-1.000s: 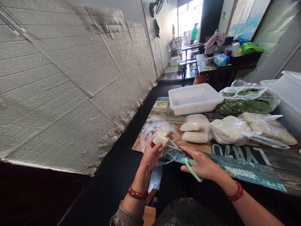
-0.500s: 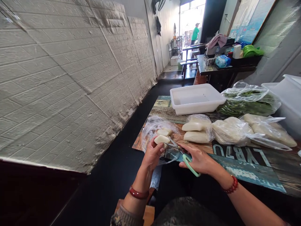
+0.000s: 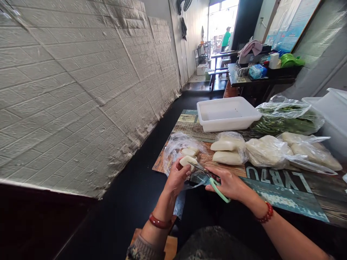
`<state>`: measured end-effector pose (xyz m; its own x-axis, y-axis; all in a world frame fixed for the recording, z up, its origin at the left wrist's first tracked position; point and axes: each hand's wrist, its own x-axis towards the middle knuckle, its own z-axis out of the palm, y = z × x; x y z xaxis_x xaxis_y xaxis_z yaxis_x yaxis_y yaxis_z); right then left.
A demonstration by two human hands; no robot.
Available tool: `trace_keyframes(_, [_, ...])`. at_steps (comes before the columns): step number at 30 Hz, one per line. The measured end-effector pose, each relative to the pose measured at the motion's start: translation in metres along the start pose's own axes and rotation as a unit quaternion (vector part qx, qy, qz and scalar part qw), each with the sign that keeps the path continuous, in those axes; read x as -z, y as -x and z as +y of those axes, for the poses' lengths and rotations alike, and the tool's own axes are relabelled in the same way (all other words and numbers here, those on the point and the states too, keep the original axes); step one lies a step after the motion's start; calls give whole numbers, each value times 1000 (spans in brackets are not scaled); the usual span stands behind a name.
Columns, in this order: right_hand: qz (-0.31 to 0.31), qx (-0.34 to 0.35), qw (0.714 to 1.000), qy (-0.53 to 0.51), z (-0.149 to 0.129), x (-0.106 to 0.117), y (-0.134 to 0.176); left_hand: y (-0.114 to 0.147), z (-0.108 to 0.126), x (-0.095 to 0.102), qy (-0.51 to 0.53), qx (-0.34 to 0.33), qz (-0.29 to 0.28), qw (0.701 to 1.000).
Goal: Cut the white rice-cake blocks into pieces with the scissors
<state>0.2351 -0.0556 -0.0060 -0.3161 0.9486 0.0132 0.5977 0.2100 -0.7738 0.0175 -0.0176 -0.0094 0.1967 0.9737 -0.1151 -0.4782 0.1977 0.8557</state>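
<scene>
On table (image 3: 273, 196), bagged dough pieces (image 3: 189, 153)

There is only one view, from a camera worn on the head of the person. It looks forward and down, along the table (image 3: 271, 195), and is turned a little to the left, so the white brick wall (image 3: 81, 90) takes the whole left half. Both hands are low in the middle and close to the camera: the left hand (image 3: 177, 177) and the right hand (image 3: 230, 184). The white tray (image 3: 227, 113) stands further away on the table. Far behind, at the top, a bright doorway (image 3: 221, 21) is visible. The picture is wide, and straight lines bend near the edges.
</scene>
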Motion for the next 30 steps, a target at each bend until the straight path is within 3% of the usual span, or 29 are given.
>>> trace_keyframes(5, [23, 35, 999, -24, 5, -5, 2, -1, 2, 0, -10, 1, -12, 1000])
trace_keyframes(13, [2, 67, 997, 31, 5, -7, 6, -3, -1, 2, 11, 26, -13, 1000])
trace_keyframes(21, [-11, -22, 998, 54, 4, -2, 10, -2, -1, 7, 27, 39, -20, 999])
trace_keyframes(30, [-44, -39, 997, 42, -4, 3, 7, 1, -2, 12, 17, 42, -15, 999])
